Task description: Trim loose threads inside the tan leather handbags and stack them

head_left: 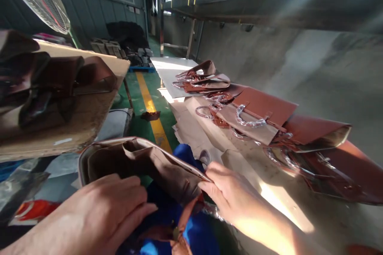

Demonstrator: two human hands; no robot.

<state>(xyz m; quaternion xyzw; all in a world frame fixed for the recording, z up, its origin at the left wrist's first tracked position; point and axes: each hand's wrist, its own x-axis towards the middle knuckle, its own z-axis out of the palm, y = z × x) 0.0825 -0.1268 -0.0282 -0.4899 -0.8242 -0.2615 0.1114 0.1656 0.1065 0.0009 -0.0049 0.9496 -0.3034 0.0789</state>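
My right hand (229, 193) pinches the slim rim of a rounded bag (176, 162) with creased tan lining (161, 169), my left hand (115, 207) curled there, its hold hidden.

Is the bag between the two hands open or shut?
The bag is open: its beige lining shows between the left hand and right hand.

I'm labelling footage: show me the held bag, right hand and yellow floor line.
Held bag (163, 164), head view: inner lining.
Right hand (228, 191), head view: its middle.
Yellow floor line (158, 129), head view: painted stretch.
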